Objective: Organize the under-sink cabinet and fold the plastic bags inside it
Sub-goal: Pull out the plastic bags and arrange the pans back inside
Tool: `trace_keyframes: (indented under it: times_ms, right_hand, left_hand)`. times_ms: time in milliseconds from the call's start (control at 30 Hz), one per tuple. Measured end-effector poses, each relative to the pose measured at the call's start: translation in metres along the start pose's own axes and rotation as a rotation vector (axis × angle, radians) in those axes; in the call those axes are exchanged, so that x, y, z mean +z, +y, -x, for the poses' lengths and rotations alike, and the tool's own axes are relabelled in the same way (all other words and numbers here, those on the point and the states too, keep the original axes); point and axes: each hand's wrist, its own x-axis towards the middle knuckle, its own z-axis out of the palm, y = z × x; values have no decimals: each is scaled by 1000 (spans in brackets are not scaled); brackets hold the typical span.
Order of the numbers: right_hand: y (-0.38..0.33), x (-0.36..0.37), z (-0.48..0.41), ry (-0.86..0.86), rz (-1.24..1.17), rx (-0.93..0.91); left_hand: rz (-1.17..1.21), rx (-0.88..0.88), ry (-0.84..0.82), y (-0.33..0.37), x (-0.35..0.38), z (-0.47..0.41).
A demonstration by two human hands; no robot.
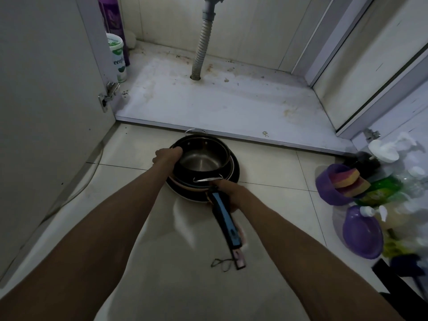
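Two hands hold one nested stack of cookware [235, 174] on the tiled floor, just in front of the open under-sink cabinet [231, 100]. Left hand [168, 155]: fingers hooked over the left rim of the steel pot [203, 161], which sits topmost. Right hand [229, 193]: closed round the root of the blue handle [225, 218], one digit reaching toward the pot's near loop handle; the fingers underneath are hidden. Hazard 1: the pot rests loose inside wider pans, so a lift by one rim and one handle is likely to let the lower pans tilt or slide out. Hazard 2: the long handle projects toward the person, and the cord loop [221, 265] at its end could snag. Hazard 3: the cabinet floor sits a step above the tiles and the drain hose [203, 49] stands mid-floor; a stack pushed in carelessly may catch on either. Container contents: steel pot, nothing visible inside; purple bowl [326, 184] at right, tilted, holds coloured sponges [349, 180]; second purple bowl [361, 232], nearer, contents cannot be told. A white tub [118, 56] and a purple can [113, 15] stand at the cabinet's left wall, contents not visible. Plastic bags: a blurred clear-plastic heap [412, 181] lies on the floor at far right, outside the cabinet, not yet folded.
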Motion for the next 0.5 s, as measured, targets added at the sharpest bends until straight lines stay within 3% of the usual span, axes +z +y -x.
trace_keyframes:
  times_ms: [100,233,367,500]
  right_hand:
    - [7,-37,10,0,164,-3]
    - [19,-74,17,118,382,-47]
    - [17,-74,24,224,659,-133]
    - [21,-67,28,250,626,-120]
  left_hand:
    - [-72,103,-68,13,-17,68]
    - [-224,139,-163,9,-19,88]
    - [-290,196,-114,-5,-16,92]
    - [-299,216,-62,-9,-14,98]
